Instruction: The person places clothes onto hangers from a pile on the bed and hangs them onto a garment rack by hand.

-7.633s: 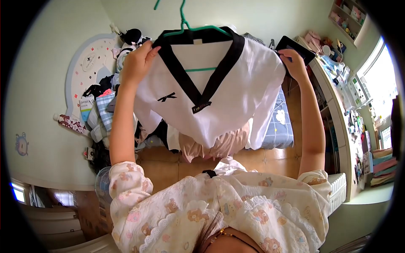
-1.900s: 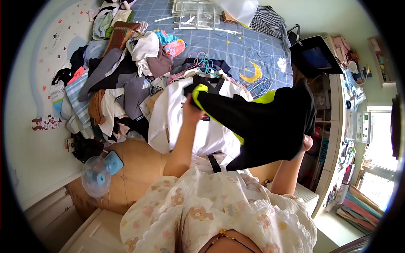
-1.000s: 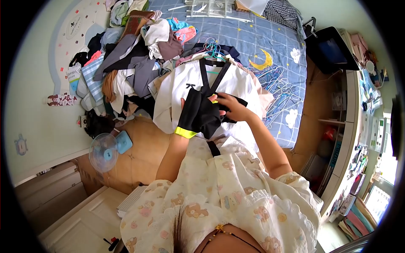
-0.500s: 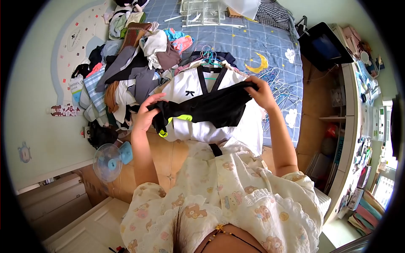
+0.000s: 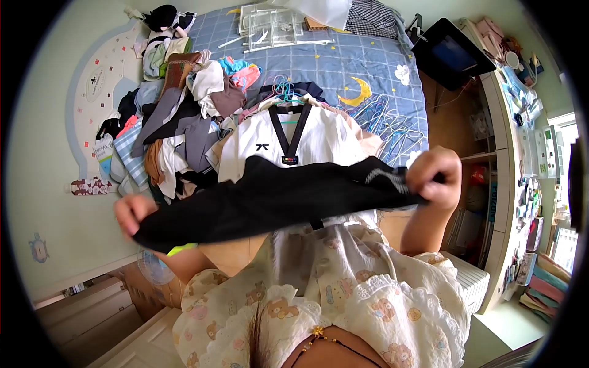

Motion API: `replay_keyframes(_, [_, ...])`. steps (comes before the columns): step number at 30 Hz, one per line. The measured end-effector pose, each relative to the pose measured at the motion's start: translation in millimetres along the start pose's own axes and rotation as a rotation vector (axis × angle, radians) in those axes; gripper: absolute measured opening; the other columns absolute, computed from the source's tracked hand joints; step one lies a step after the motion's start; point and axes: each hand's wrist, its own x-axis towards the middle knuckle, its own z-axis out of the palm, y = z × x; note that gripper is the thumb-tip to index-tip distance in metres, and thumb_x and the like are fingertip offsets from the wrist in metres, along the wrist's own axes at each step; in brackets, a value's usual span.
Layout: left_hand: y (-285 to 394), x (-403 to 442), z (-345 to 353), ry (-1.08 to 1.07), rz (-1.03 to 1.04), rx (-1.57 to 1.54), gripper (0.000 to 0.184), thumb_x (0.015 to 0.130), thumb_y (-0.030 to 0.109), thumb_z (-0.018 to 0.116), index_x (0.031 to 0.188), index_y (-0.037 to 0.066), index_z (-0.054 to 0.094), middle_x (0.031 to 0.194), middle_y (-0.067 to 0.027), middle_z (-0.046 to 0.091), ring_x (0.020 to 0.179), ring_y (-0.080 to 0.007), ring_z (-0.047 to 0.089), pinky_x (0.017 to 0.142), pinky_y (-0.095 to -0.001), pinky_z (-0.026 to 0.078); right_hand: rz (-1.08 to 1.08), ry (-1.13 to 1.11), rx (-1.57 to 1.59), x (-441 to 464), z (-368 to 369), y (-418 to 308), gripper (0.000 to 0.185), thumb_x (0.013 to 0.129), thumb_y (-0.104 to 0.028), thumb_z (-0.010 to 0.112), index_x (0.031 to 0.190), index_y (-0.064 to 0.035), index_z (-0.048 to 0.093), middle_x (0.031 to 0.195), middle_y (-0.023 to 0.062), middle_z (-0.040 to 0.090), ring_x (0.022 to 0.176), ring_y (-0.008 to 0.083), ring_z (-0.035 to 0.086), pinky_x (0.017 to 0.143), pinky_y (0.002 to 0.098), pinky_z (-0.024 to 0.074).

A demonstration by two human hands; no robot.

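The black garment (image 5: pixel 282 199) is stretched sideways between the two hands, its end at the left hand lower than its end at the right. The left hand (image 5: pixel 134 214) is slightly blurred, its fingers curled round one end; lime trim (image 5: pixel 183 249) shows just below and inward of it. The right hand (image 5: pixel 437 176) pinches the other end between thumb and bent fingers, near some pale marking on the cloth. Beyond the garment, between the hands, a white shirt (image 5: pixel 322 132) with a black V-neck lies face up on the bed (image 5: pixel 294 64). Loose hangers (image 5: pixel 392 126) lie in a tangle beyond the right hand, slightly inward. Past the left hand, also inward, rises a clothes pile (image 5: pixel 184 116).
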Motion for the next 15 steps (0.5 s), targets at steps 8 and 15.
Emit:
replay_keyframes(8, [-50, 78, -29, 0.283, -0.277, 1.387, 0.017, 0.078, -0.002, 0.043, 0.078, 0.000, 0.060, 0.078, -0.0090, 0.059, 0.078, -0.0195, 0.058, 0.077, -0.0259, 0.044, 0.454, 0.423, -0.400, 40, -9, 78, 0.020, 0.087, -0.018, 0.066, 0.090, 0.0020, 0.064, 0.077, 0.0006, 0.060, 0.074, 0.0073, 0.052, 0.069, 0.0233, 0.0428])
replay_keyframes(15, [-146, 42, -118, 0.235, -0.639, 1.679, 0.023, 0.071, -0.008, 0.046, 0.083, 0.002, 0.062, 0.085, -0.0122, 0.063, 0.083, -0.0270, 0.061, 0.075, -0.0316, 0.046, 0.551, 0.418, -0.627, 10, -24, 203, 0.023, 0.089, -0.019, 0.062, 0.100, 0.0019, 0.063, 0.087, 0.0145, 0.066, 0.081, 0.0222, 0.061, 0.078, 0.0317, 0.0465])
